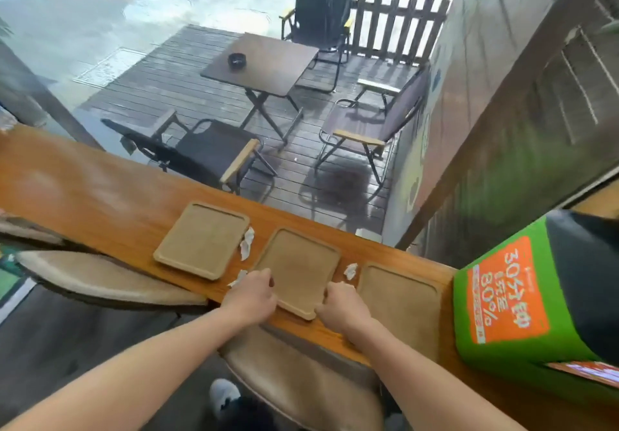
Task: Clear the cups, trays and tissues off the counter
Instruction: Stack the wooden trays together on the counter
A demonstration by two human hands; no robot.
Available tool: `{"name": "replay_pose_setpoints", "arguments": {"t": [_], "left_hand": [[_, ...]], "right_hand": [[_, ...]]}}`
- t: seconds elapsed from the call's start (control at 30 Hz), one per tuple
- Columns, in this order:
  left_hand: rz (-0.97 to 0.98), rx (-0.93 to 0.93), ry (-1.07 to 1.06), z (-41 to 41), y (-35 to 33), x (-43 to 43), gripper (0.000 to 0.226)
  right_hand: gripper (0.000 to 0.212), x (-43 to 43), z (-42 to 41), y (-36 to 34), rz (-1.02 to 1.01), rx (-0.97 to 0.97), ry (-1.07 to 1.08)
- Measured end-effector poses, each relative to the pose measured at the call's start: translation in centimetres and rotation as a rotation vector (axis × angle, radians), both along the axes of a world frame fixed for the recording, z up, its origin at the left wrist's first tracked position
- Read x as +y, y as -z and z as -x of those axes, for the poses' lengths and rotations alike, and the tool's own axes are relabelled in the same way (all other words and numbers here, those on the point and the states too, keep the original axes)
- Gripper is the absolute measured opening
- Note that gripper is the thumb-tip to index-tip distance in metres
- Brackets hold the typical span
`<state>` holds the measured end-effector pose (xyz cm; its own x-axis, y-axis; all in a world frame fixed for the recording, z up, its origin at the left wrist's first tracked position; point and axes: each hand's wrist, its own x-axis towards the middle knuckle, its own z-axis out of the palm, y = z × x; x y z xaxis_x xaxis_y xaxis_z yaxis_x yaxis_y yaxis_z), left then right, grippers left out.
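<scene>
Three shallow tan wooden trays lie in a row on counter. Left hand and right hand grip the middle tray by its sides. Crumpled white tissues lie between the trays.

Green bin (right end) blocks counter; left clear.

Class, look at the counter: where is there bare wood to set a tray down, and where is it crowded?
Free: the long stretch of counter left of the left tray. Crowded: the three trays sit close together, crumpled tissues fill the gaps, both hands flank the middle tray, and a green bin blocks the right end.
</scene>
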<state>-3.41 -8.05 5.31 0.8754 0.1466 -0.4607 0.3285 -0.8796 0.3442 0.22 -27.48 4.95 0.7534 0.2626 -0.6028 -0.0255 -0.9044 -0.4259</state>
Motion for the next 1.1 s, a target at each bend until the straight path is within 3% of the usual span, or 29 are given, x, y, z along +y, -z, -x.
{"name": "replay_pose_setpoints", "arguments": {"t": [0.2, 0.3, 0.5, 0.63, 0.87, 1.03, 1.1], "left_hand": [[0.025, 0.086, 0.135, -2.3, 3.4, 3.2, 0.036], [0.054, 0.081, 0.190, -2.9, 5.3, 5.5, 0.046], [0.173, 0.118, 0.237, -6.6, 8.6, 9.5, 0.047], [0.178, 0.184, 0.266, -8.4, 9.7, 11.1, 0.052], [0.290, 0.272, 0.173, -9.6, 11.4, 11.6, 0.034], [0.360, 0.307, -0.062, -10.6, 12.5, 10.8, 0.049], [0.373, 0.305, -0.106, -10.8, 12.8, 10.5, 0.043]], "right_hand": [[0.021, 2.3, -1.4, 3.1, 0.090, 0.132, 0.073], [0.023, 3.9, -1.3, 4.3, 0.131, 0.192, 0.212], [0.069, 7.6, -0.5, 6.0, 0.213, 0.251, 0.513], [0.071, 9.0, -0.5, 7.2, 0.169, 0.255, 0.675], [0.059, 9.8, -0.3, 8.8, 0.197, 0.188, 0.851], [0.065, 9.4, -1.3, 10.5, 0.145, 0.192, 1.027], [0.068, 9.0, -1.8, 10.7, 0.122, 0.195, 1.073]]}}
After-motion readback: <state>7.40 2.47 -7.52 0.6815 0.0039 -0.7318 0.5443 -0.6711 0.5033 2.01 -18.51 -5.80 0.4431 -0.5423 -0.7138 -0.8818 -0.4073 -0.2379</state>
